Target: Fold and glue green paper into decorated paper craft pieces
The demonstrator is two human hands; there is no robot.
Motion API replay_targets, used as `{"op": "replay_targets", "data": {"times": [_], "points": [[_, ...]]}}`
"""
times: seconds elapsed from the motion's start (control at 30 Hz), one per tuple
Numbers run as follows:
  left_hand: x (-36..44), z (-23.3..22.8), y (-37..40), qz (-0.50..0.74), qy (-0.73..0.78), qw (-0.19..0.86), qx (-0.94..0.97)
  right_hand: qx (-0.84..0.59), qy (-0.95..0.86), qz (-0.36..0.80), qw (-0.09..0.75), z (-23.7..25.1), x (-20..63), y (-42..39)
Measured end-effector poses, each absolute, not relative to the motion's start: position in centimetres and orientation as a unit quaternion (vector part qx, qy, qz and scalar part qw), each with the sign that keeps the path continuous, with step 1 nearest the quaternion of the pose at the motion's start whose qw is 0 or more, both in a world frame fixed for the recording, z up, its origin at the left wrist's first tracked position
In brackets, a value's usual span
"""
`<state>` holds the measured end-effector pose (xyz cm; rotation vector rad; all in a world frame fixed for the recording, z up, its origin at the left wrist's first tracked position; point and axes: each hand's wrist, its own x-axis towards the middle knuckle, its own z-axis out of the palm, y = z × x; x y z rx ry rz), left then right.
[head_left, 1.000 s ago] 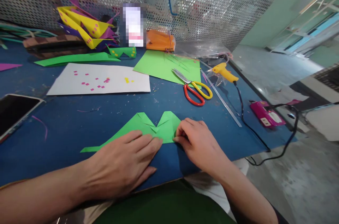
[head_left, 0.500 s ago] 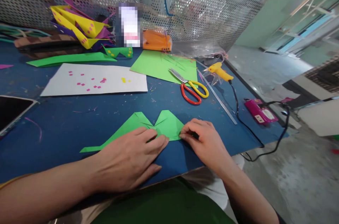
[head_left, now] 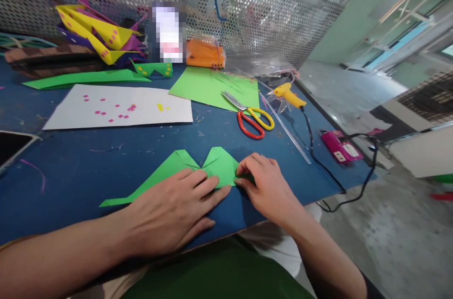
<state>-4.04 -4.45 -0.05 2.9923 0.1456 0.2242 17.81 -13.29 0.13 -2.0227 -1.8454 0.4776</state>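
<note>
A folded piece of green paper [head_left: 220, 167] lies on the blue table near its front edge, with two raised points at the top and a thin strip running out to the left. My left hand [head_left: 177, 204] rests flat across its lower middle, fingers stretched out and the index fingertip at the bottom edge. At the paper's right end, my right hand [head_left: 264, 183] pinches the edge between thumb and fingers. Part of the paper is hidden under my left hand.
Beyond the paper lie scissors [head_left: 251, 120], a light green sheet [head_left: 205, 89] and a white sheet [head_left: 71, 112] with small pink and yellow squares. A yellow glue gun [head_left: 290, 95] and a pink power strip [head_left: 341, 147] with a black cord are at right. Folded paper shapes [head_left: 102, 37] stand back left.
My left index finger has stretched further right along the paper's bottom edge. My right hand stays at the right end. The whole view has shifted slightly.
</note>
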Motion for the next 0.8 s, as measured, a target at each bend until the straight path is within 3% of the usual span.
{"op": "replay_targets", "data": {"times": [0.37,0.63,0.8], "points": [[-4.0,0.0,-4.8,0.08,0.062,0.077,0.992,-0.728,-0.609,0.175,0.261,-0.1,19.2,-15.1],[-4.1,0.0,-4.7,0.068,0.067,0.079,0.992,-0.757,-0.6,0.18,0.186,0.3,19.4,-13.9],[-4.1,0.0,-4.7,0.067,0.067,0.068,0.993,-0.749,-0.609,0.163,0.204,0.0,19.6,-13.9]]}}
